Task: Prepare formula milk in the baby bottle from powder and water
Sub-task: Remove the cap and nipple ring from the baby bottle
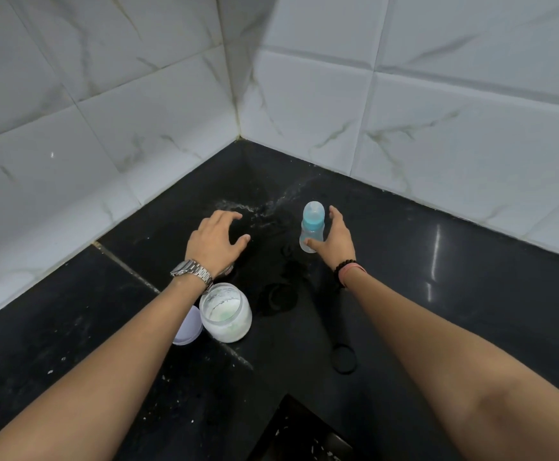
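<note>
A corner is formed by two walls (437, 94) of glossy white tile veined with grey, marble-like, with bevelled edges. Below them a polished black stone worktop (471, 277) is laid, its surface flecked with pale specks and streaked with a dried whitish smear near the corner. Two bare forearms are stretched out over it.

An open round glass jar (226, 312), its inside coated with white powder, is stood near the left wrist; a pale lilac lid (188, 327) is seen just beside it on the left, partly hidden by the arm. A flat round black disc (344, 357) is lying beside the right forearm.

The left hand (213, 239), with a metal link watch (193, 272) at the wrist, is held above the worktop with fingers spread and loosely bent, nothing gripped. The right hand (336, 237), with a dark beaded bracelet (344, 266) at its wrist, is opened around the baby bottle (312, 227), thumb touching its base; the fingers are not closed on it. The small clear plastic bottle, with its blue collar and domed translucent cap, is stood upright on the worktop.
</note>
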